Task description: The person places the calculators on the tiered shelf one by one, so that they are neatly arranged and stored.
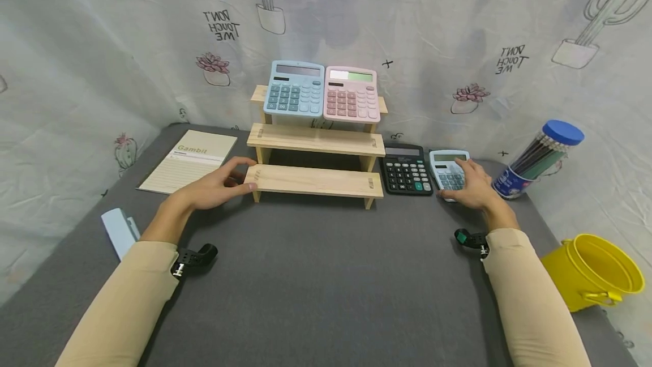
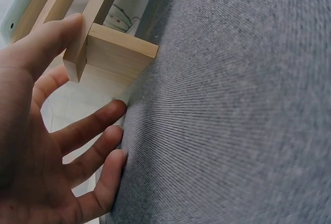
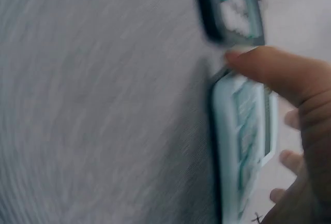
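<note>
My left hand (image 1: 216, 186) is at the left end of the lowest tier of a three-tier wooden stand (image 1: 316, 179). In the left wrist view, the thumb presses the board's end, the index finger reaches round behind it, and the other fingers spread near the grey cloth. My right hand (image 1: 474, 186) reaches over a small light blue calculator (image 1: 448, 174), its thumb by the near left corner and its fingers extended across the far side; the right wrist view is blurred. Left of it lies a black calculator (image 1: 406, 171). A blue calculator (image 1: 295, 90) and a pink calculator (image 1: 351, 95) lean on the top tier.
A Gambit notepad (image 1: 188, 160) and a pale blue stapler-like object (image 1: 120, 231) lie at the left. To the right, a tilted blue tub of pencils (image 1: 514, 180) stands near the table edge, with a yellow bucket (image 1: 565, 276) closer in. A printed curtain (image 1: 407, 27) hangs behind.
</note>
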Demonstrator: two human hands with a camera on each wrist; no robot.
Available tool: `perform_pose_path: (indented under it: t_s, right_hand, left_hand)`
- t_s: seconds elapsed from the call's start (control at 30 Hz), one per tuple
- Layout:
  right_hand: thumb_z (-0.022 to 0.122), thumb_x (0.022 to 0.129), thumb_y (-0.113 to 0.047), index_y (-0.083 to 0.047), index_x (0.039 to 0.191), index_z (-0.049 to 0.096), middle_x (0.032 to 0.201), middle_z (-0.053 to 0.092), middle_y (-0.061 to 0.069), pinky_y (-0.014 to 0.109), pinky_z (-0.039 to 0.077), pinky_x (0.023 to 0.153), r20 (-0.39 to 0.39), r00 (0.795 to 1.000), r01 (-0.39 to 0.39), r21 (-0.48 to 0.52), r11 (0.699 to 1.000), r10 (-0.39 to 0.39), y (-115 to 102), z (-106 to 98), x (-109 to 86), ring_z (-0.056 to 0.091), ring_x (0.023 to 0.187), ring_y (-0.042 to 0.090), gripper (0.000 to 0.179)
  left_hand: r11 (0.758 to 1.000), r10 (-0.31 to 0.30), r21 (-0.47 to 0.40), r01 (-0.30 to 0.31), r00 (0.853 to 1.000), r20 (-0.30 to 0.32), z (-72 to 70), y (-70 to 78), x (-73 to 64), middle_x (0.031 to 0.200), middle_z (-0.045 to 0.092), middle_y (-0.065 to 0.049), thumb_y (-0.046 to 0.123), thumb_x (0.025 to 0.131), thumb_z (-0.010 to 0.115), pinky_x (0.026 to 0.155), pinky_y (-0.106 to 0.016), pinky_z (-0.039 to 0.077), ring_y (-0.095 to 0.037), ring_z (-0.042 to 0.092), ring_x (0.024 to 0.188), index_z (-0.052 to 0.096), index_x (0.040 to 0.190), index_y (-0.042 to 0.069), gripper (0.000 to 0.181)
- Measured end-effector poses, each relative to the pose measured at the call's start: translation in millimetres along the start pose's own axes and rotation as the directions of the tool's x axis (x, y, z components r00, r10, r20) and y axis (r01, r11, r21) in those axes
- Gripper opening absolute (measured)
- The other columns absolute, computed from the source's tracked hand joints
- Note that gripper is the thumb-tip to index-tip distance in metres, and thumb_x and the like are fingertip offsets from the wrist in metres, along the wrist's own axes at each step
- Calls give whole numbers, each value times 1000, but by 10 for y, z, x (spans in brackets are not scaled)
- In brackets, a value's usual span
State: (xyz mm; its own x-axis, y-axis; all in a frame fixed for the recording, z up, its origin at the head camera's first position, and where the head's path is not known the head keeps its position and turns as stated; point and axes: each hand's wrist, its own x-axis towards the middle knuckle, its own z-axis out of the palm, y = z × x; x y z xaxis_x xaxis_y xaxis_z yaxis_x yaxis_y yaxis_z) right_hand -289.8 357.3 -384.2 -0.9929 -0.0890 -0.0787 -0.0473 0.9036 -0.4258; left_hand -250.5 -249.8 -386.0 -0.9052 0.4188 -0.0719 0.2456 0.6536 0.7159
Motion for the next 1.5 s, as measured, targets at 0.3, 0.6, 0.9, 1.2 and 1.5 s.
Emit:
perform_pose_path:
  t_s: [0.3,0.6,0.9,1.2,1.5]
  right_hand:
    - [76,90,-46,-3,163,6,162,-4,39,82,13,108,26,999,-39,-4,999,39,62,40,36,4,144,69,110]
    - [78,88,-43,-6,164,11,162,4,39,83,18,104,-25,1000,4,-3,1000,-4,67,30,62,11,140,71,107]
    - [80,87,-40,-5,162,20,160,14,39,80,21,101,-93,995,37,-19,999,-39,68,11,72,19,137,69,102]
    - [78,86,-36,-4,161,23,158,21,39,75,21,97,-198,977,80,-1,997,-78,-15,-83,-63,25,136,62,99]
    - [82,83,-34,-18,163,29,166,13,30,82,21,88,-263,963,78,44,996,-64,-226,-105,-212,18,131,64,97]
  left_hand:
    - [1000,-18,1,18,1000,8,29,-16,-4,148,46,-25,46,102,62,98,-60,48,-46,50,133,30,154,27,64]
    - [1000,-24,13,24,1000,-5,-3,-3,2,147,46,-25,48,102,61,97,-59,48,-46,51,132,29,154,27,64]
    - [999,-32,15,32,999,-11,-6,-26,-20,147,47,-25,50,102,61,97,-59,48,-46,51,133,29,154,29,65]
    - [1000,-12,4,12,1000,-11,-10,-1,24,149,45,-23,46,102,62,99,-61,46,-45,49,135,30,154,27,64]
    - [1000,-5,0,5,1000,-5,-6,6,7,149,45,-25,45,103,61,99,-62,46,-47,49,135,29,155,24,64]
